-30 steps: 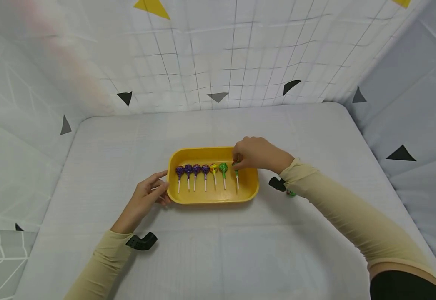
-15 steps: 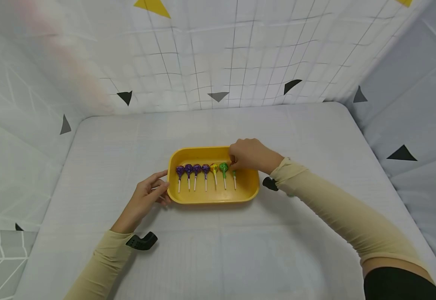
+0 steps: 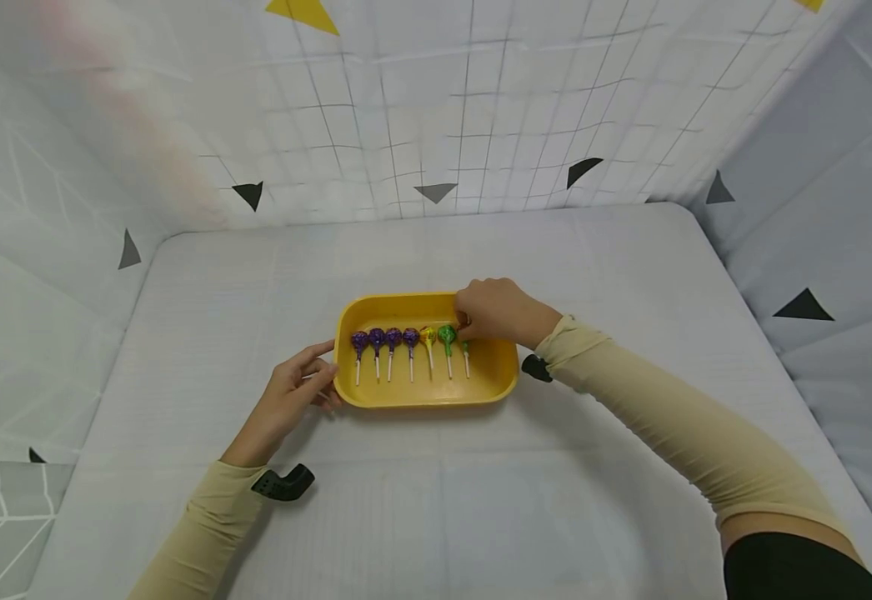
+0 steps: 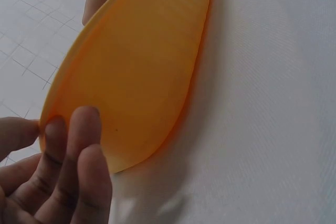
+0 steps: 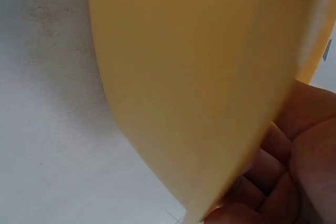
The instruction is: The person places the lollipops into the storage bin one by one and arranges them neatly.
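A yellow tray [image 3: 421,397] holds a row of lollipops, sticks toward me: several purple ones [image 3: 394,337], a yellow one [image 3: 428,336] and a green one [image 3: 447,335]. At the row's right end, my right hand [image 3: 503,310] pinches another green lollipop [image 3: 467,363]; its head is hidden under the fingers. My left hand [image 3: 289,393] lies against the tray's left end, fingers touching the outer wall and rim. In the left wrist view the fingers [image 4: 86,135] overlap that wall. The right wrist view has the tray's wall in front of my right hand [image 5: 299,166].
A white cloth covers the table [image 3: 421,500], and white curtains [image 3: 436,100] with grid lines and dark triangles rise behind and at both sides. Small black cameras [image 3: 286,482] sit at my wrists. My right sleeve [image 3: 654,408] crosses the table's right side.
My right hand has shifted left inside the tray with the green lollipop, bringing it closer to the row. The lollipop glimpsed under my right sleeve earlier is now hidden. My left hand stays put.
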The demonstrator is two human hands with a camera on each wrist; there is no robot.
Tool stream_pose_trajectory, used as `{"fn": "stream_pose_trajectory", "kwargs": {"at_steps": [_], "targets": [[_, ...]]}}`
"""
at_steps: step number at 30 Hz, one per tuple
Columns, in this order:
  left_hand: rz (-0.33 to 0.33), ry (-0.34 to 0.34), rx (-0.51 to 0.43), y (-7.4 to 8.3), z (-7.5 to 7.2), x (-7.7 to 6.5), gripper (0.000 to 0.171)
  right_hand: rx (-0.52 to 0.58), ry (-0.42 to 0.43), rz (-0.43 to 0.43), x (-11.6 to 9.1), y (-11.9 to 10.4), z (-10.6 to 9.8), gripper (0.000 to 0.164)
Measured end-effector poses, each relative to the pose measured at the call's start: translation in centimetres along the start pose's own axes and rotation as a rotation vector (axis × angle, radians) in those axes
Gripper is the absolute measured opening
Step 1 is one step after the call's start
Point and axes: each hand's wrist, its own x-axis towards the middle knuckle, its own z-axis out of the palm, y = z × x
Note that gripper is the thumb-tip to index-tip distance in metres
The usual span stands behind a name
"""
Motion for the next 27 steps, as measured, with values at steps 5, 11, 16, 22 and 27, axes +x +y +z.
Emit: {"fn": "stream_pose_trajectory", "kwargs": {"at_steps": [5,11,16,22,27], "targets": [[0.004,0.002,0.006,0.00,0.01,-0.01,0.054,0.003,0.006,-0.009,-0.08,-0.14,-0.12,0.025],[0.006,0.000,0.008,-0.03,-0.02,0.01,0.054,0.001,0.017,-0.023,-0.02,-0.06,0.01,0.024],[0.011,0.005,0.009,-0.15,-0.04,0.07,0.054,-0.001,0.011,-0.012,-0.01,-0.05,0.03,0.023],[0.001,0.004,0.009,-0.18,-0.02,0.05,0.054,-0.003,-0.005,-0.010,-0.01,-0.04,-0.08,0.024],[0.001,0.003,0.010,-0.08,0.00,0.03,0.055,0.006,-0.017,0.000,0.01,0.00,-0.22,0.024]]}}
